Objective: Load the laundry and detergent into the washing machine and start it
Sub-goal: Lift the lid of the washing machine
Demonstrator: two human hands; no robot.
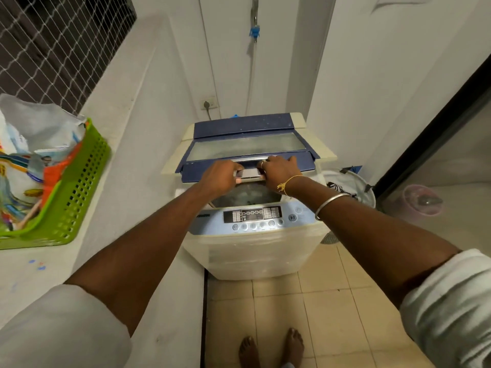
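Reaching far forward with both arms, elbows nearly straight, sleeves (53, 328) pushed up above the elbows. Gripping lid handle (251, 175) with left hand (221, 179), fingers curled round it, back of hand up. Gripping same handle just to the right with right hand (279, 172), ring (262, 163) on one finger. Wearing yellow thread (288, 181) and metal bangle (330, 205) on right wrist. Standing barefoot, feet (293, 343) near, side by side.

Count's easy: one washer (247, 251) with one lid (247, 147), one green basket (79, 187), one hamper (358, 189), one socket (208, 103). Two hands, left hand (220, 179) and right hand (279, 172), plus two feet (248, 351) and one bangle (330, 204).
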